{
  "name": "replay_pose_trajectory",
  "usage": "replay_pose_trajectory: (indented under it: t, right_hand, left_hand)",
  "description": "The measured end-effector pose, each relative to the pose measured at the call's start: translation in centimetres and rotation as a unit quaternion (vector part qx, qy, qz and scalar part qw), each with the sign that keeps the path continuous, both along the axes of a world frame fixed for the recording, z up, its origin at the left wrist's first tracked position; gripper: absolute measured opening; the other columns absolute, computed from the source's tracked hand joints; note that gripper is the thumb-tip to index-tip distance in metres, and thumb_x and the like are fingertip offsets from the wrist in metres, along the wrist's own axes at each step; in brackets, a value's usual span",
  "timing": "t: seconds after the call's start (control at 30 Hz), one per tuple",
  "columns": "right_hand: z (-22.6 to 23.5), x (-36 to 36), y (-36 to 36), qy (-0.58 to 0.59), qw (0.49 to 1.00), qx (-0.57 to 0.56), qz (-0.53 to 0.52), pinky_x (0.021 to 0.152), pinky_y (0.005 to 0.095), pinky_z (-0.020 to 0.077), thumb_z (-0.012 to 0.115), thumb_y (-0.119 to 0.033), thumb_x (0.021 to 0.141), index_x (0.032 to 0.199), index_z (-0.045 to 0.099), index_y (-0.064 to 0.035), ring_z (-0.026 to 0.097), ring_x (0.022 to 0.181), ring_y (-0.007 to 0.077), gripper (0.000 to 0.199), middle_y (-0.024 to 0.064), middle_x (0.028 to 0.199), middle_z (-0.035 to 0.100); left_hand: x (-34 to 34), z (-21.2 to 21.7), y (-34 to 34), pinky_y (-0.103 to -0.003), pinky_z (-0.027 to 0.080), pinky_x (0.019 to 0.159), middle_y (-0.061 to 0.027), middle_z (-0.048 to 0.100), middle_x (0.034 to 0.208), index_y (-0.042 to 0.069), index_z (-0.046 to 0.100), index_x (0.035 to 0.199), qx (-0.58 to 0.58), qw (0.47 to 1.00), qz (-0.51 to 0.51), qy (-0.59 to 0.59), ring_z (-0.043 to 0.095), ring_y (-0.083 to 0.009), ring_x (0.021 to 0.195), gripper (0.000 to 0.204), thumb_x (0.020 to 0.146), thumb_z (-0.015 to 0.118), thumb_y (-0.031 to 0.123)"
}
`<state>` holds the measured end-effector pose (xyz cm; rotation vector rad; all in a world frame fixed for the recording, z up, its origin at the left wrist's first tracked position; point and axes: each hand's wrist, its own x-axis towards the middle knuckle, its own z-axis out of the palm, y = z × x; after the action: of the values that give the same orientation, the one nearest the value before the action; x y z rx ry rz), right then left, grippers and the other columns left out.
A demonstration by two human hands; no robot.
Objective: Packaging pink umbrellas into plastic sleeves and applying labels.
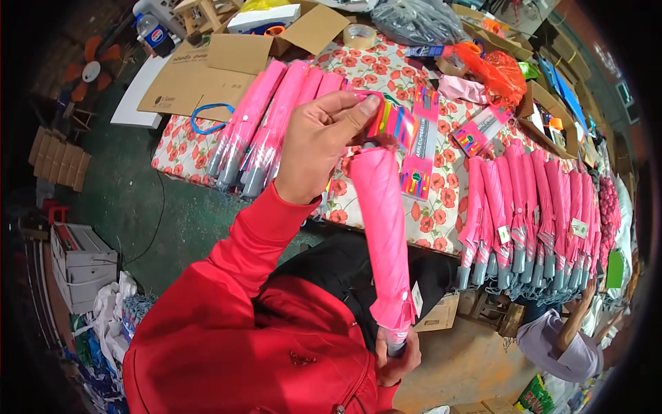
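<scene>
A folded pink umbrella [383, 228] stands almost upright in front of me, its far end over the table edge. My right hand [398, 355] is wrapped round its grey handle [396, 343] at the bottom. Above the umbrella's far end, my left hand [321, 141] pinches a colourful printed card sleeve [396, 125] between thumb and fingers. Part of that sleeve is hidden behind the fingers. A small white tag [417, 299] hangs near the handle. On the table just beyond lies a flat pink and grey printed card [422, 148].
Wrapped pink umbrellas [258, 117] lie left of my hand; several more [531, 214] line the table's right edge. A cardboard box [303, 31], tape roll [359, 36], blue ring [212, 119] and red plastic bag [491, 71] are farther back. Another person [562, 345] is at the lower right.
</scene>
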<state>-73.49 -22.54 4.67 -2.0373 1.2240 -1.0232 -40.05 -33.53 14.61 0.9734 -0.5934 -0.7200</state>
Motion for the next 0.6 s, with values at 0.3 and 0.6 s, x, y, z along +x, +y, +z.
replay_pose_trajectory:
  t: [0.3,0.6]
  right_hand:
    - [-0.6,-0.5,0.2,0.019,0.999,-0.019,-0.017,0.059,0.0344,0.0485,0.080,-0.011,0.072,0.107,0.064,-0.0016,0.058,0.062,0.0277,0.039,0.0137,0.086,0.068]
    - [-1.4,-0.6,0.8,0.018,1.000,-0.011,-0.023,0.060,0.0341,0.0487,0.081,-0.008,0.072,0.105,0.065,-0.0017,0.058,0.063,0.0271,0.038,0.0130,0.086,0.068]
  left_hand:
    - [1.5,-0.7,1.4,-0.019,0.044,0.058,-0.0032,0.068,0.081,-0.005,0.072,0.105,0.054,0.980,-0.058,-0.184,0.056,-0.0073,0.066,0.021,0.096,0.069,0.014]
    - [1.3,-1.3,1.6,-0.021,0.034,0.051,0.0015,0.059,0.067,-0.002,0.074,0.091,0.039,0.962,-0.036,-0.267,0.044,-0.0052,0.057,0.018,0.093,0.073,0.016]
